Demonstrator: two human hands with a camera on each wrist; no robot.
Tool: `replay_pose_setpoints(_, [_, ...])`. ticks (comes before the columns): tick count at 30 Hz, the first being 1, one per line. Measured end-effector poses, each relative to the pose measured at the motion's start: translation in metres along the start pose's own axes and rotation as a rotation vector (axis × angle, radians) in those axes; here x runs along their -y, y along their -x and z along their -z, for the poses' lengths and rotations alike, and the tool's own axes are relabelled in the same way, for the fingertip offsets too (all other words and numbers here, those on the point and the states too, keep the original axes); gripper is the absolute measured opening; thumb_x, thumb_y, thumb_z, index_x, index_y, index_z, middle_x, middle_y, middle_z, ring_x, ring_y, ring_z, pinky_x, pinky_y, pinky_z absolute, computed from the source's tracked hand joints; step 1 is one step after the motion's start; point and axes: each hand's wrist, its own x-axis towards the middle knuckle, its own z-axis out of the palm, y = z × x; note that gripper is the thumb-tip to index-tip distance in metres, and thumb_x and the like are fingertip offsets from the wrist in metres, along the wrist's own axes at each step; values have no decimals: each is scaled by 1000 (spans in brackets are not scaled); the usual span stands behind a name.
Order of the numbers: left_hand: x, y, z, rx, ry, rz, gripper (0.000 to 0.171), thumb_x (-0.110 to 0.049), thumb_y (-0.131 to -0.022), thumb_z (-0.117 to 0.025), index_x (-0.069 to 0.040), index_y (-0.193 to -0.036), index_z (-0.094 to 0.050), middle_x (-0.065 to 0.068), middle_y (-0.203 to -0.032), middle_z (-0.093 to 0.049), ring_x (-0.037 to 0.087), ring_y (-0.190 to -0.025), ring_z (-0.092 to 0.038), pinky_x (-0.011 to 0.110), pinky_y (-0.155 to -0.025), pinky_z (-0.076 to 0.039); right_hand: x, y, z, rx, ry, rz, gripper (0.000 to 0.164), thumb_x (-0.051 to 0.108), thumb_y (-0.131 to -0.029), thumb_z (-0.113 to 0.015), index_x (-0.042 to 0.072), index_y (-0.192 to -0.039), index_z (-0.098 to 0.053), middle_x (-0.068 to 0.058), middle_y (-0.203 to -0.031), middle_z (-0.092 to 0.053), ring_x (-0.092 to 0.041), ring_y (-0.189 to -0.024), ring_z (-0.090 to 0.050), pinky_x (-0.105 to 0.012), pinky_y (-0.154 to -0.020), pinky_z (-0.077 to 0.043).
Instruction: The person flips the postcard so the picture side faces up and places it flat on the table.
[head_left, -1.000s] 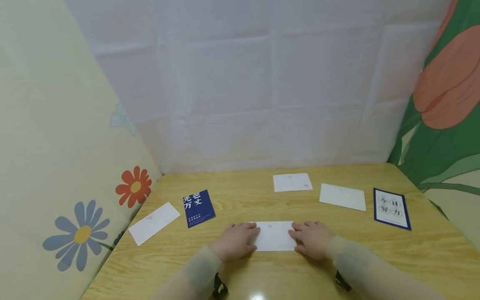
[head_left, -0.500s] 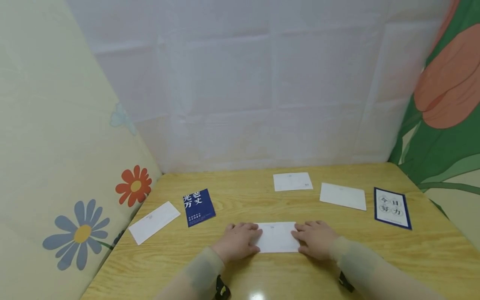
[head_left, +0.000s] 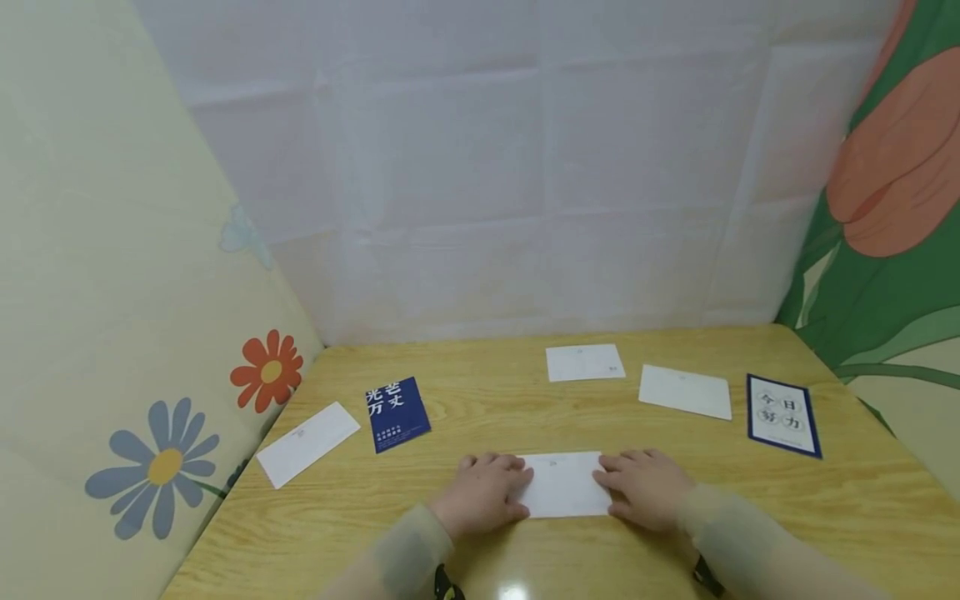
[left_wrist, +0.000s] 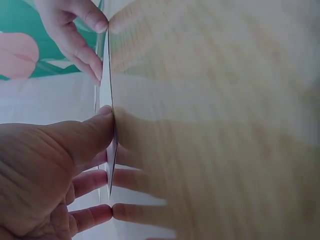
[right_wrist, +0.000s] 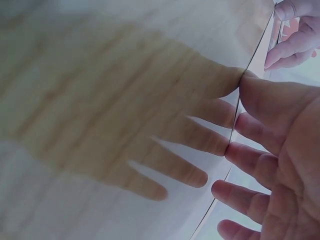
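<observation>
A white postcard, with small print near its far edge, lies flat on the wooden table close to me. On its left end rest the fingertips of my left hand; my right hand touches its right end the same way. In the left wrist view the left hand has its thumb and fingertips down along the card, seen almost edge-on. The right hand, in the right wrist view, spreads its fingers with the tips at table level. Fingers cover both ends of the postcard.
Left lie a white card and a blue card with white characters. Farther back are two white cards, one near the middle and another right of it. A blue-bordered card lies far right. A white sheet hangs behind the table.
Both hands and the postcard between them have slid a little to the right and towards me. The other cards stay where they were.
</observation>
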Motion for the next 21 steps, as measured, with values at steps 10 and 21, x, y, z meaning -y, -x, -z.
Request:
replay_pose_setpoints(10, [-6, 5, -1, 31, 45, -18, 57, -48, -89, -62, -24, -140, -51, -2, -144, -47, 27, -132, -40, 57, -106, -25, -1, 12, -4, -10, -3, 17, 46, 39, -90, -64, 19, -131, -61, -4, -139, -52, -32, -127, -47, -55, -104, -32])
replay_pose_setpoints(21, [-12, 9, -6, -5, 13, -42, 56, -49, -88, -63, -24, -137, -54, -2, -140, -50, 27, -128, -43, 56, -103, -28, -1, 21, -6, -34, -17, 42, 45, 38, -89, -66, 18, -129, -62, -6, -137, -54, -34, -126, -47, -55, -103, -34])
